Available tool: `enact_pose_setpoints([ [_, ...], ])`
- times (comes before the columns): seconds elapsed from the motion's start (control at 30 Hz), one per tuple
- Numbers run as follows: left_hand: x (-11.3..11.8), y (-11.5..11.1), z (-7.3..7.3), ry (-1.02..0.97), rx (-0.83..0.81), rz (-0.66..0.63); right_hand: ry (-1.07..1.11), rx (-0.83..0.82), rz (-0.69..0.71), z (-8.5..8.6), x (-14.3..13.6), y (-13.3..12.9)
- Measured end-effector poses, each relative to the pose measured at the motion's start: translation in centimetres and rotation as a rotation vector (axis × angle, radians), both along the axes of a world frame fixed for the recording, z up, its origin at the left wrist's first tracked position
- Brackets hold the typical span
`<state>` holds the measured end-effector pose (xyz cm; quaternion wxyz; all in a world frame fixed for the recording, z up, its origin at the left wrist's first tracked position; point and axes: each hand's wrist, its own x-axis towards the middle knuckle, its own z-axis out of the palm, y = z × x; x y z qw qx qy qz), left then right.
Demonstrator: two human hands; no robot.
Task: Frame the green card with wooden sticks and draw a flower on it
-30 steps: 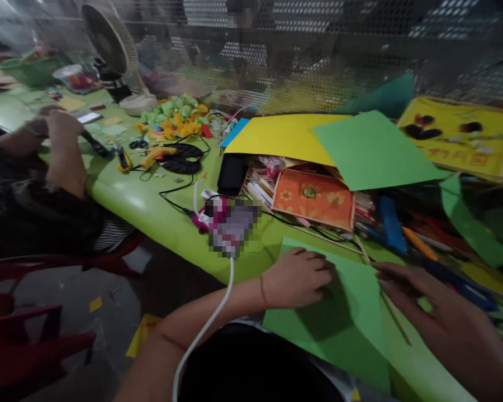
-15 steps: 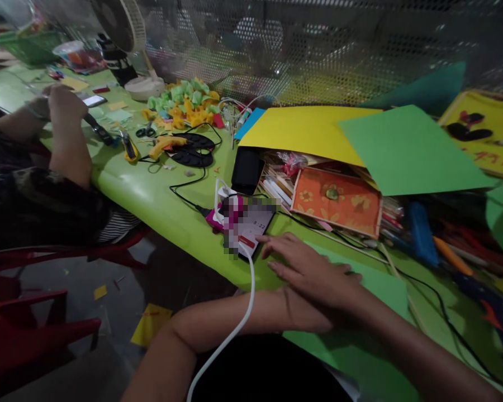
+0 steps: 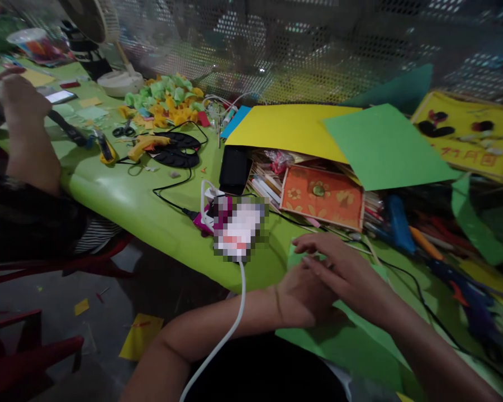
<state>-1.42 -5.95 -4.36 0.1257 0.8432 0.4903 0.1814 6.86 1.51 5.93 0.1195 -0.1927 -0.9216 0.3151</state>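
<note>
My right hand point(image 3: 343, 268) lies across my left hand, its fingers loosely bent and apart, with nothing in them. My left hand point(image 3: 304, 293) is over green paper point(image 3: 339, 349) at the table's front edge; its fingers are mostly hidden under the right one. Left of both hands lies a phone point(image 3: 238, 229), its screen lit and blurred out. A white cable point(image 3: 238, 312) runs from its lower end towards me. Against the phone's left side sits a magenta power strip point(image 3: 203, 220) with a white plug in it.
Behind stand an orange flower panel point(image 3: 322, 195), a black case point(image 3: 235, 169) and yellow card point(image 3: 293, 128) under green card point(image 3: 385, 145). A yellow glue gun point(image 3: 146, 146), cutter point(image 3: 104, 148) and scissors point(image 3: 123, 129) lie left, near another person's arm point(image 3: 29, 128). Cords cross the table.
My right hand has drawn back from the phone, rightwards onto my left hand. The phone's screen has turned brighter. The view has swung slightly right.
</note>
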Motion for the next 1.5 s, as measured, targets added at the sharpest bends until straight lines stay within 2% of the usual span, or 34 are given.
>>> enact_pose_setpoints([
  [0.13, -1.7, -1.1, 1.7, -0.015, 0.057, 0.043, -0.074, 0.205, -0.305, 0.4, 6.5, 2.8],
  [0.23, -2.9, -1.9, 2.8, 0.015, 0.045, 0.088, -0.202, 0.324, -0.473, 0.5, 11.6, 4.0],
  [0.37, -4.2, -3.3, 2.6, 0.033, 0.042, 0.155, -0.386, 0.335, -0.603, -0.4, 16.2, 3.7],
  [0.47, -4.7, -4.4, 2.1, 0.072, 0.044, 0.174, -0.453, 0.292, -0.618, -1.8, 17.2, 2.7],
  [0.6, -4.9, -5.2, 2.2, 0.095, 0.032, 0.184, -0.516, 0.302, -0.644, -3.1, 16.9, 1.7],
  [0.77, -5.0, -5.3, 2.7, 0.117, -0.011, 0.165, -0.585, 0.355, -0.706, -3.0, 17.2, 1.1],
  [0.93, -4.8, -5.3, 2.7, 0.142, -0.025, 0.172, -0.571, 0.291, -0.798, -2.5, 19.5, 0.6],
  [1.07, -4.3, -5.2, 2.7, 0.149, -0.019, 0.187, -0.453, 0.239, -0.762, -1.9, 20.9, 0.0],
  [1.23, -3.7, -4.8, 3.0, 0.151, -0.043, 0.151, -0.280, 0.288, -0.533, -1.3, 19.3, 0.2],
  [1.37, -3.9, -4.6, 3.6, 0.168, -0.040, 0.167, -0.195, 0.381, -0.347, -2.2, 16.9, 1.8],
  [1.5, -4.6, -4.7, 4.3, 0.198, -0.005, 0.186, -0.149, 0.460, -0.235, -3.5, 15.0, 3.8],
])
